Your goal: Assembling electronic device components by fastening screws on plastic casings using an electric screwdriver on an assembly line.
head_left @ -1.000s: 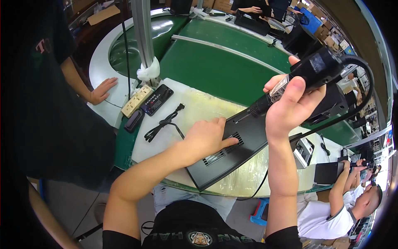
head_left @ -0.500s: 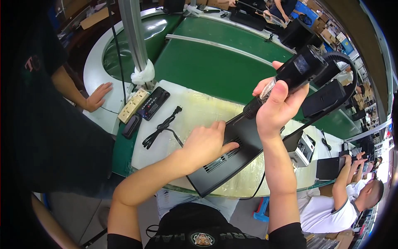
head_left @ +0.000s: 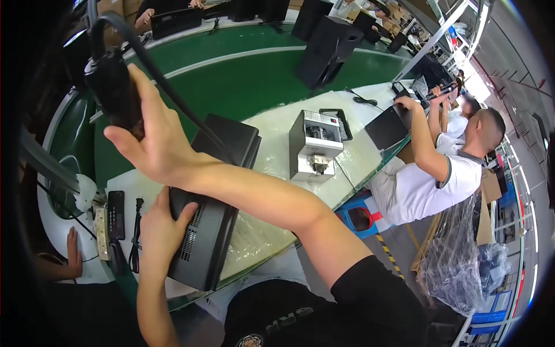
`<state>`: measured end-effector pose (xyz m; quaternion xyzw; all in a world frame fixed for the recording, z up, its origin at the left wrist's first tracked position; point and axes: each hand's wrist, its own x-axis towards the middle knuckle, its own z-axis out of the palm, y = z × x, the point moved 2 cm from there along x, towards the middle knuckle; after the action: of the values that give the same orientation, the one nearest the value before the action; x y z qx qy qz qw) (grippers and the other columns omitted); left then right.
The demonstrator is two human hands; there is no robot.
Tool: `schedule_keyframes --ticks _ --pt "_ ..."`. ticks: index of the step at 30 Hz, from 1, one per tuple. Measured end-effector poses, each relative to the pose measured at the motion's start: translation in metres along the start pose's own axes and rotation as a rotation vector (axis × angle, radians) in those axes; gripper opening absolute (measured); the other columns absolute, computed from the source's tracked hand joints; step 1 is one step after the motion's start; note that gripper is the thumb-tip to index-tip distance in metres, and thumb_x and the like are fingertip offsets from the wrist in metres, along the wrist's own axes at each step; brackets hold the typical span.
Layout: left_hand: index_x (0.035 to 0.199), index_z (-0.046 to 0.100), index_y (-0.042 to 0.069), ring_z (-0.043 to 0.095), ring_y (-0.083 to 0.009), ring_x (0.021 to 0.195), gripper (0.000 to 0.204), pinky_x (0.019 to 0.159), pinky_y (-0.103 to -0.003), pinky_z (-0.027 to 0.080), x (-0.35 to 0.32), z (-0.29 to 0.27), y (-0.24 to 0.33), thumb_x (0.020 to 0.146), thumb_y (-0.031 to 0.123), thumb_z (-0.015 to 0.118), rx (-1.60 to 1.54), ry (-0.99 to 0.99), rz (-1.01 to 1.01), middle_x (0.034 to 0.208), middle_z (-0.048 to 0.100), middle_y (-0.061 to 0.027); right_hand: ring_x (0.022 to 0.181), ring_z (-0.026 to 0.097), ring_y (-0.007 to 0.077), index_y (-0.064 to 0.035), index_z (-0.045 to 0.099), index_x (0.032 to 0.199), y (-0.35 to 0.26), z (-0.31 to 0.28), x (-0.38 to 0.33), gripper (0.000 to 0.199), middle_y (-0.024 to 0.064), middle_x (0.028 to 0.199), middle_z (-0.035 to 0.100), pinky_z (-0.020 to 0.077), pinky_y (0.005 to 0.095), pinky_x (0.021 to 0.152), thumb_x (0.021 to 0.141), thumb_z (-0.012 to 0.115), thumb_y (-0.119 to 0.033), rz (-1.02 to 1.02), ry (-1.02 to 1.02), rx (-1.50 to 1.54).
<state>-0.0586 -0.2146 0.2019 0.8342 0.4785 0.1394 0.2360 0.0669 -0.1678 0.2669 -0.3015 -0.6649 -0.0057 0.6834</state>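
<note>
A long black box [head_left: 202,248] with slotted vents lies slantwise on the plastic-covered worktop in front of me. My left hand [head_left: 162,228] is closed over its left side, with the thumb stretched out beside the vents and the other fingers partly hidden. Above the box's far left end, my right hand [head_left: 156,139] grips a black electric screwdriver [head_left: 113,92]. A thick black cable runs from the tool's top across my right forearm. The screwdriver's tip is hidden behind the hand. My right forearm covers the middle of the box.
A grey screw feeder [head_left: 315,144] stands right of the box. Left lie a beige power strip [head_left: 100,234], a black buttoned device [head_left: 116,214] and a coiled cord [head_left: 136,237]. Black speakers [head_left: 329,49] stand on the green conveyor [head_left: 243,81]. Co-workers [head_left: 439,156] are at right, left and far side.
My view has swung to the right. The screwdriver, still in my right hand, has moved toward the far left of the picture. My left hand remains on the box beside the vents.
</note>
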Motion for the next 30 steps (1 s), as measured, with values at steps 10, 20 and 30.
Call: schedule_keyframes --ticks 10,20,30 --pt "0.123 0.045 -0.004 0.049 -0.0228 0.112 0.034 0.099 -0.036 0.037 -0.124 0.038 -0.082 0.091 0.007 0.041 -0.612 0.93 -0.165 0.117 0.052 -0.0135 0.058 0.055 0.014 -0.0018 0.021 0.133 -0.055 -0.241 -0.066 0.05 0.0181 0.111 0.055 0.05 0.0277 0.053 0.095 0.049 -0.019 -0.009 0.457 -0.472" --pt "0.12 0.049 -0.005 0.048 -0.0268 0.114 0.042 0.102 -0.037 0.034 -0.086 0.077 -0.064 0.085 0.018 0.05 -0.779 0.882 -0.158 0.119 0.052 -0.0159 0.06 0.053 0.0137 -0.0011 0.024 0.129 0.015 -0.305 -0.161 0.052 0.0155 0.111 0.056 0.0483 0.0282 0.055 0.096 0.051 -0.031 0.095 0.532 -0.494" --pt "0.115 0.048 -0.003 0.051 -0.0173 0.101 0.037 0.091 -0.03 0.04 -0.067 0.089 -0.044 0.081 0.006 0.057 -1.342 0.787 -0.098 0.112 0.055 -0.0124 0.055 0.048 0.0146 0.0066 0.032 0.132 -0.095 -0.176 -0.051 0.076 0.0096 0.072 0.053 0.0408 0.0241 0.051 0.092 0.043 -0.057 0.345 0.421 -0.188"
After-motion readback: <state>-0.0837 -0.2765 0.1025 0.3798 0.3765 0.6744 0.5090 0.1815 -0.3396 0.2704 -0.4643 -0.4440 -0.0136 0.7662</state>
